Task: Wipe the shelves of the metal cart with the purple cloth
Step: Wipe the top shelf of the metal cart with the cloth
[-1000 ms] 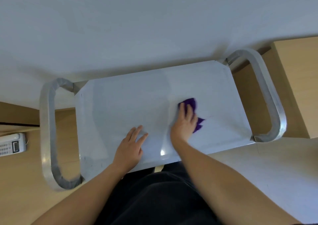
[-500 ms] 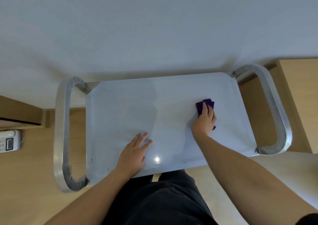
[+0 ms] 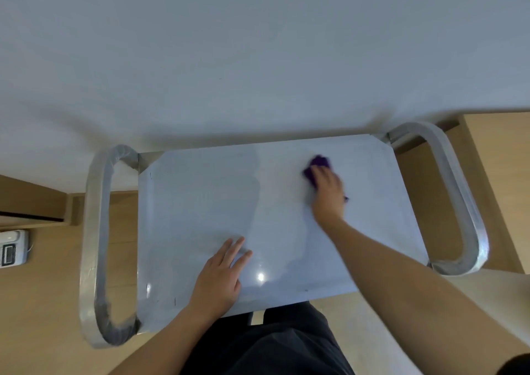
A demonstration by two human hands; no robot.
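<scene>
The metal cart's top shelf (image 3: 200, 202) lies flat below me, shiny and grey, with a curved handle at each end. My right hand (image 3: 328, 194) presses the purple cloth (image 3: 317, 165) onto the far right part of the shelf; only the cloth's far edge shows past my fingers, and the hand is blurred. My left hand (image 3: 222, 274) rests flat on the shelf near its front edge, fingers spread, holding nothing. The lower shelves are hidden under the top one.
The left handle (image 3: 94, 231) and right handle (image 3: 456, 199) loop out beyond the shelf ends. A white wall (image 3: 258, 44) stands right behind the cart. A wooden cabinet (image 3: 504, 173) is at the right, a white telephone (image 3: 13, 248) on the floor at the left.
My right hand has slid the purple cloth from the shelf's middle to the right and toward the far edge. My left hand has stayed flat near the front edge.
</scene>
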